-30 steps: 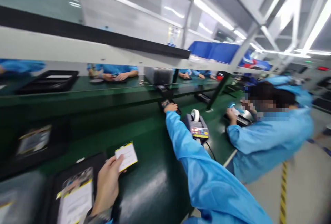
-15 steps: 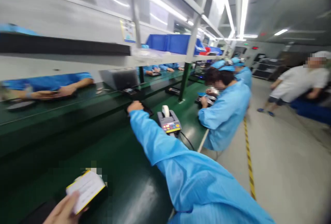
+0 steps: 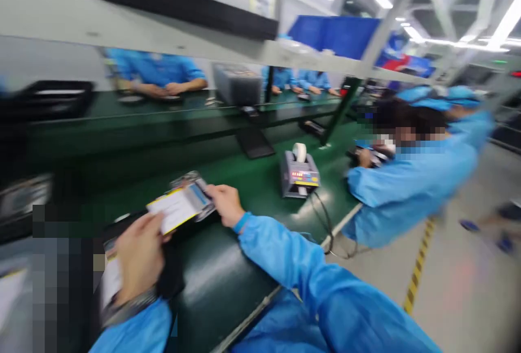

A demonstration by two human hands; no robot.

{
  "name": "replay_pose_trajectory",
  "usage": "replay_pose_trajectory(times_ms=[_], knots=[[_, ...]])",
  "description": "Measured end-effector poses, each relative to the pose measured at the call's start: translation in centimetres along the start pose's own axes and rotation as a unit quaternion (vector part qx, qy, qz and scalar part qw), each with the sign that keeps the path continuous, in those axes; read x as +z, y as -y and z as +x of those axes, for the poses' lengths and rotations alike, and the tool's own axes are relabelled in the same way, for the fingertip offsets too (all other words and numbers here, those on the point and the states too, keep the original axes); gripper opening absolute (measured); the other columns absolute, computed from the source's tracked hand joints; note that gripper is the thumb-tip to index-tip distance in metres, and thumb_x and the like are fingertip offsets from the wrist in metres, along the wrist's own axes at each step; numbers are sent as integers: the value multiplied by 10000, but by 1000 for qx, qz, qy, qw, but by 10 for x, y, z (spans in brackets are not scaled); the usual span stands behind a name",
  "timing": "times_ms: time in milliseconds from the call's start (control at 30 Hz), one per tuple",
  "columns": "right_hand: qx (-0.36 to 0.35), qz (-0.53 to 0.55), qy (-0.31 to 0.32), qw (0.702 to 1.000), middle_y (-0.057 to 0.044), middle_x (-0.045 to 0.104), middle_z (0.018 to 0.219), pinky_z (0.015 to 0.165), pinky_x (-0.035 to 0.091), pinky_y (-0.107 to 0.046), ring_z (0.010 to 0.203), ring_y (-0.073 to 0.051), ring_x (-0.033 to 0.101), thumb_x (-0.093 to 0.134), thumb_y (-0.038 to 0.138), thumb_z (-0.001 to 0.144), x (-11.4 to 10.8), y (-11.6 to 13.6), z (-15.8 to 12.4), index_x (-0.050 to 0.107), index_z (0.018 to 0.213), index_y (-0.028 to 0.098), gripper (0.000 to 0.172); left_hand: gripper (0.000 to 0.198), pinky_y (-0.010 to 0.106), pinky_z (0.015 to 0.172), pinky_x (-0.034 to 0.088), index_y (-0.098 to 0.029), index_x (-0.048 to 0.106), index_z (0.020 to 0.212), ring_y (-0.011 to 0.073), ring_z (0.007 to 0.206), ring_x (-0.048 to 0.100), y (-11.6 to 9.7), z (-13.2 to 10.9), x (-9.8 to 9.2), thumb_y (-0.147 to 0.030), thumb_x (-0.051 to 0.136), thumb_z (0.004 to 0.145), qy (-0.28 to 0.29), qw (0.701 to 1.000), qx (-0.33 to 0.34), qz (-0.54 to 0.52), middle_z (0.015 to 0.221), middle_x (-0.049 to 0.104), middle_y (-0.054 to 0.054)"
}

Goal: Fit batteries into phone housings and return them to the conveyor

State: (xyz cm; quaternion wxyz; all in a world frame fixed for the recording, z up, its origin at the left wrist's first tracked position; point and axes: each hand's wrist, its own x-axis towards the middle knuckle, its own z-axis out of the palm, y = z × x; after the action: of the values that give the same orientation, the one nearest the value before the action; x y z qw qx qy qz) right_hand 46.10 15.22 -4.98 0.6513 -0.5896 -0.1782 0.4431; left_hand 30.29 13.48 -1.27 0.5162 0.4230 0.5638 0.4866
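Note:
My left hand point(image 3: 138, 255) grips a white card with a yellow edge point(image 3: 174, 210) above a black tray point(image 3: 171, 277) on the green bench. My right hand point(image 3: 224, 203) holds the card's far end, where a grey-and-blue flat piece point(image 3: 194, 193) sits against it. Motion blur hides whether that piece is one part with the card. Both my sleeves are light blue.
A grey tape dispenser point(image 3: 298, 172) with a white roll stands right of my hands, its cable trailing to the bench edge. A black flat tray point(image 3: 255, 144) lies on the conveyor. A co-worker in blue point(image 3: 411, 184) sits to the right; others sit across the line.
My right arm has pulled back from the far conveyor, and my right hand now meets the card held by my left hand. The view has swung back toward the bench.

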Motion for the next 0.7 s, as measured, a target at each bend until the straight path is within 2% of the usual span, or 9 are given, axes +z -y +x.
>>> replay_pose_trajectory(times_ms=[67, 133, 233, 367, 433, 500, 600, 700], knots=[[-57, 17, 18, 998, 23, 635, 654, 639, 441, -264, 675, -149, 570, 796, 530, 695, -11, -7, -8, 668, 689, 183, 370, 563, 228, 438, 378, -179, 746, 963, 160, 595, 592, 6, 3, 5, -613, 843, 617, 19, 999, 14, -27, 765, 733, 18], [-73, 29, 45, 996, 6, 656, 696, 642, 460, -270, 681, -156, 583, 788, 586, 681, -18, -11, -13, 675, 741, 176, 430, 588, 228, 426, 323, -134, 735, 929, 124, 502, 513, 11, 5, 12, -572, 874, 561, 31, 999, 11, -44, 712, 717, 39], [-68, 24, 69, 995, -10, 674, 744, 646, 480, -277, 691, -165, 602, 807, 598, 678, -25, -19, -24, 678, 818, 170, 469, 579, 243, 491, 400, -126, 728, 988, 146, 546, 574, 17, 3, 18, -537, 870, 605, 62, 995, 15, -77, 768, 737, 66], [-60, 15, 90, 994, -21, 682, 771, 642, 494, -285, 704, -176, 618, 805, 602, 708, -28, -25, -36, 656, 859, 178, 474, 523, 312, 694, 560, -139, 721, 995, 217, 724, 698, 24, 1, 16, -498, 876, 649, 81, 991, 25, -102, 854, 761, 90], [-65, 14, 100, 993, -16, 678, 766, 642, 497, -288, 695, -175, 619, 802, 601, 724, -29, -26, -39, 645, 870, 184, 469, 510, 340, 749, 580, -139, 720, 999, 231, 756, 709, 25, 2, 14, -496, 869, 667, 84, 991, 33, -96, 866, 760, 92], [-67, 19, 116, 991, -15, 680, 762, 643, 506, -295, 688, -181, 630, 797, 605, 742, -29, -27, -41, 637, 886, 190, 467, 481, 339, 736, 573, -140, 725, 1018, 225, 736, 694, 25, 2, 12, -490, 837, 707, 92, 992, 44, -69, 854, 745, 84], [-59, 30, 141, 988, -19, 690, 759, 639, 520, -304, 690, -194, 655, 796, 612, 766, -32, -28, -44, 628, 914, 195, 473, 347, 298, 645, 496, -169, 752, 1012, 177, 641, 599, 23, -2, 11, -437, 766, 792, 51, 990, 119, 59, 810, 678, 45], [-50, 43, 149, 987, -19, 700, 758, 637, 533, -303, 719, -206, 682, 807, 616, 774, -36, -28, -48, 616, 933, 199, 485, 225, 286, 648, 443, -208, 761, 950, 153, 669, 536, 24, -7, 11, -381, 769, 807, -36, 954, 234, 186, 902, 625, 37]])
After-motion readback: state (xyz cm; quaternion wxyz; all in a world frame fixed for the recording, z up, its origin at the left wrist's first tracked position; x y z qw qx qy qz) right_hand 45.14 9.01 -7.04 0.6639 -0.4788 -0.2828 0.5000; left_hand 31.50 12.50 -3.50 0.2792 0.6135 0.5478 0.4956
